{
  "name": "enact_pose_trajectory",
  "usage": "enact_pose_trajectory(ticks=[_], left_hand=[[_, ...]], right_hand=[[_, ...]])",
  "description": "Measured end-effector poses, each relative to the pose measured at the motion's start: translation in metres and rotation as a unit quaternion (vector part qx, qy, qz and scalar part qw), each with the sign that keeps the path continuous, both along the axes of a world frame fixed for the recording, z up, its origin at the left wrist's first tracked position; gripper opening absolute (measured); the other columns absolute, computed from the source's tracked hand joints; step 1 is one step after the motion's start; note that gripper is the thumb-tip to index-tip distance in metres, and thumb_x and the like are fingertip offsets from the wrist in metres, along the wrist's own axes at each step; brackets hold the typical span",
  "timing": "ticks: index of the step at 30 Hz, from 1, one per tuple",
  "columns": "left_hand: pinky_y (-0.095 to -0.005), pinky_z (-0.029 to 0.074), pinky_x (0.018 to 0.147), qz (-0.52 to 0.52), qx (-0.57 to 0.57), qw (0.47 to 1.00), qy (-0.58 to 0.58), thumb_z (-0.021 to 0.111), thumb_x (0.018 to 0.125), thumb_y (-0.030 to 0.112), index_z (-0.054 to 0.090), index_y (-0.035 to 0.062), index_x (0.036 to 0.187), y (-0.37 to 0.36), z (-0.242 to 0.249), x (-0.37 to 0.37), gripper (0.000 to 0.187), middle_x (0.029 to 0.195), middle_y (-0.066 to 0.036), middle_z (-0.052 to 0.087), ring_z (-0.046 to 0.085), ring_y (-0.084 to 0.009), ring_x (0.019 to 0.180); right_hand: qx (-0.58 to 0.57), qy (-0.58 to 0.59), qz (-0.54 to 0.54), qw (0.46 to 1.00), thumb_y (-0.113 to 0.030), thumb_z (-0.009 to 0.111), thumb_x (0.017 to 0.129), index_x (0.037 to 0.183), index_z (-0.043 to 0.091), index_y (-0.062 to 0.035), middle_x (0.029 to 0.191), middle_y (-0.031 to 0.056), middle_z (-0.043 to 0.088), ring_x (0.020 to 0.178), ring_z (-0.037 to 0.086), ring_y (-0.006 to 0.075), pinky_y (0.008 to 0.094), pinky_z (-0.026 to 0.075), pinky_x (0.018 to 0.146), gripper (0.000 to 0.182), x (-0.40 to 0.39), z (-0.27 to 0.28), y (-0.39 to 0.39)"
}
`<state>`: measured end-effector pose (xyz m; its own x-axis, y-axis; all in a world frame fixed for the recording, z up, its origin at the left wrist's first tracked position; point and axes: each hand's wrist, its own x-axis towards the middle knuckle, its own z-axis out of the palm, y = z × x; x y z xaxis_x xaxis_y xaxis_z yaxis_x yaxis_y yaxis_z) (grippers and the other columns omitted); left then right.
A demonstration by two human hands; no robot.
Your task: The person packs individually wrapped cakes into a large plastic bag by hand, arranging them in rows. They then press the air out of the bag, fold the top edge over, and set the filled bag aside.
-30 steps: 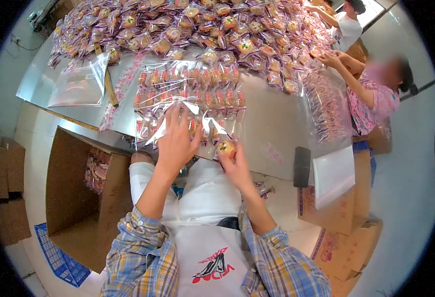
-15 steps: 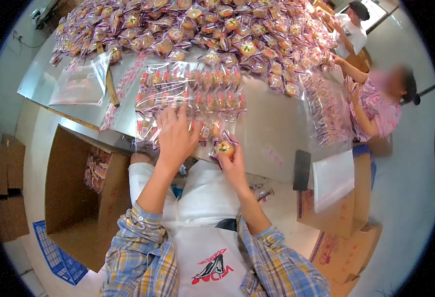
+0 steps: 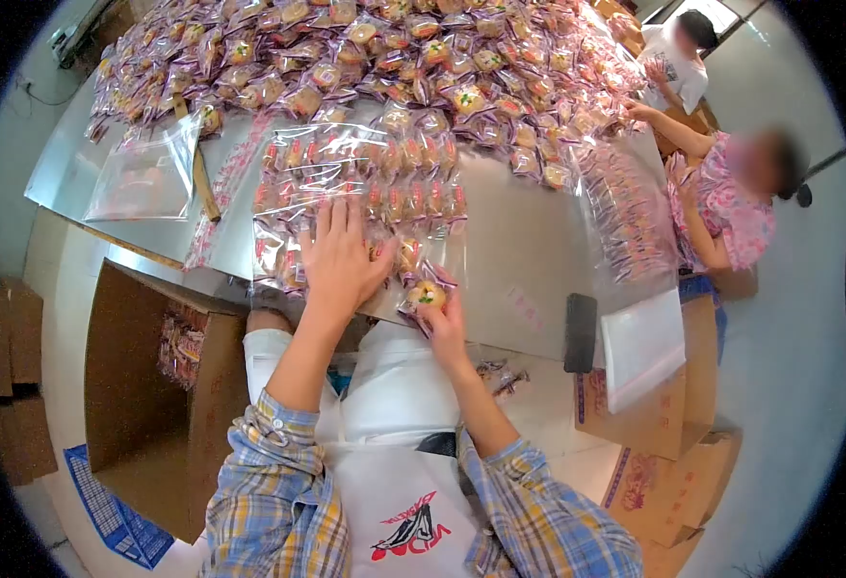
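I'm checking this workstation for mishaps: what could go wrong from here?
The wrapped cake in the right hand might drop off the nearby table edge if the grip slips. The clear plastic under the left hand might crease or tear. The stack of clear sheets overhangs the edge and could slide off.

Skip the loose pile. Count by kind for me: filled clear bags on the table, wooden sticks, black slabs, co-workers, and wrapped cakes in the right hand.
Filled clear bags: 2
Wooden stick: 1
Black slab: 1
Co-workers: 2
Wrapped cake in right hand: 1
Total: 7
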<state>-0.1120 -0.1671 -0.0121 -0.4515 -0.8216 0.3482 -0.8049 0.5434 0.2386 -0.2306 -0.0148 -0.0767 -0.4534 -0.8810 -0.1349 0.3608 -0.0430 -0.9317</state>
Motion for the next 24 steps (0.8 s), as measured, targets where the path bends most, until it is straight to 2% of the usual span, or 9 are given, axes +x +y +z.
enact_pose_trajectory(ticks=[3, 6, 9, 13, 16, 19, 20, 22, 24], left_hand=[[-0.06, 0.038, 0.109, 0.008, 0.035, 0.999, -0.03, 0.063, 0.09, 0.063, 0.05, -0.001, 0.15, -0.001, 0.001, -0.003, 0.089, 0.152, -0.016, 0.052, 0.045, -0.0325, 0.144], [-0.0601, 0.038, 0.108, 0.008, 0.014, 0.999, -0.032, 0.064, 0.09, 0.062, 0.051, -0.0017, 0.148, -0.002, -0.001, -0.003, 0.087, 0.15, -0.016, 0.054, 0.045, -0.0331, 0.143], [-0.0616, 0.038, 0.108, -0.019, 0.07, 0.997, -0.013, 0.065, 0.09, 0.06, 0.052, -0.0012, 0.146, -0.01, 0.011, -0.003, 0.085, 0.146, -0.017, 0.056, 0.045, -0.0339, 0.143], [-0.0659, 0.032, 0.112, -0.042, -0.024, 0.999, -0.003, 0.064, 0.091, 0.064, 0.051, 0.0009, 0.148, -0.011, -0.004, -0.004, 0.086, 0.144, -0.018, 0.058, 0.048, -0.0358, 0.142], [-0.065, 0.027, 0.117, -0.037, 0.054, 0.997, -0.029, 0.06, 0.09, 0.069, 0.055, 0.0003, 0.146, -0.01, -0.003, -0.003, 0.089, 0.148, -0.019, 0.056, 0.046, -0.0356, 0.143], [-0.0667, 0.022, 0.119, -0.041, 0.035, 0.998, -0.037, 0.057, 0.09, 0.072, 0.051, 0.0017, 0.15, -0.012, 0.003, -0.007, 0.093, 0.152, -0.02, 0.054, 0.044, -0.037, 0.145], [-0.0674, 0.019, 0.121, -0.039, 0.052, 0.995, -0.071, 0.055, 0.093, 0.07, 0.051, 0.002, 0.152, -0.01, 0.006, -0.008, 0.09, 0.156, -0.022, 0.049, 0.042, -0.0381, 0.148], [-0.0715, 0.017, 0.12, -0.099, -0.06, 0.992, -0.048, 0.053, 0.099, 0.061, 0.05, 0.0106, 0.154, -0.007, -0.008, -0.003, 0.075, 0.156, -0.018, 0.051, 0.043, -0.0368, 0.148], [-0.075, 0.015, 0.12, -0.144, -0.015, 0.989, -0.019, 0.053, 0.103, 0.044, 0.047, 0.0208, 0.157, 0.01, -0.011, -0.001, 0.059, 0.152, -0.015, 0.055, 0.045, -0.0365, 0.146]], right_hand=[[-0.011, 0.033, -0.025, 0.999, 0.002, 0.059, 0.093, 0.155, 0.03, -0.0035, 0.128, 0.0121, 0.058, 0.104, 0.062, 0.0169, 0.0304, 0.054, 0.093, 0.069, 0.007, 0.002, 0.0], [0.005, 0.094, -0.035, 0.995, 0.002, 0.06, 0.093, 0.153, 0.031, -0.0037, 0.129, 0.0123, 0.057, 0.103, 0.061, 0.0171, 0.0302, 0.054, 0.091, 0.067, 0.011, -0.006, 0.001], [-0.012, 0.108, -0.012, 0.994, 0.001, 0.06, 0.092, 0.15, 0.032, -0.0033, 0.126, 0.0119, 0.059, 0.103, 0.062, 0.0171, 0.0297, 0.054, 0.09, 0.064, 0.004, -0.016, 0.003], [-0.001, 0.008, 0.011, 1.0, -0.001, 0.059, 0.091, 0.148, 0.037, -0.0045, 0.122, 0.0115, 0.062, 0.101, 0.062, 0.0166, 0.0293, 0.055, 0.087, 0.062, -0.009, -0.014, 0.004], [0.025, -0.01, 0.004, 1.0, -0.001, 0.059, 0.09, 0.147, 0.04, -0.0058, 0.122, 0.0117, 0.063, 0.101, 0.063, 0.0166, 0.0294, 0.055, 0.086, 0.06, -0.011, -0.016, 0.004], [0.049, -0.046, -0.008, 0.998, 0.0, 0.059, 0.09, 0.148, 0.042, -0.0067, 0.124, 0.0121, 0.063, 0.102, 0.064, 0.0169, 0.0298, 0.056, 0.085, 0.06, -0.014, -0.013, 0.002], [0.057, -0.061, -0.005, 0.996, 0.001, 0.059, 0.09, 0.149, 0.042, -0.0065, 0.125, 0.0122, 0.063, 0.104, 0.064, 0.0173, 0.0301, 0.056, 0.086, 0.061, -0.017, -0.008, 0.004], [0.037, -0.066, -0.019, 0.997, 0.002, 0.06, 0.091, 0.151, 0.041, -0.0056, 0.127, 0.0123, 0.062, 0.107, 0.065, 0.0181, 0.0308, 0.057, 0.087, 0.064, -0.015, 0.008, 0.002], [-0.012, -0.05, -0.05, 0.997, 0.003, 0.061, 0.092, 0.154, 0.04, -0.0042, 0.129, 0.0122, 0.061, 0.109, 0.065, 0.0189, 0.0316, 0.057, 0.089, 0.065, -0.005, 0.015, 0.001]])
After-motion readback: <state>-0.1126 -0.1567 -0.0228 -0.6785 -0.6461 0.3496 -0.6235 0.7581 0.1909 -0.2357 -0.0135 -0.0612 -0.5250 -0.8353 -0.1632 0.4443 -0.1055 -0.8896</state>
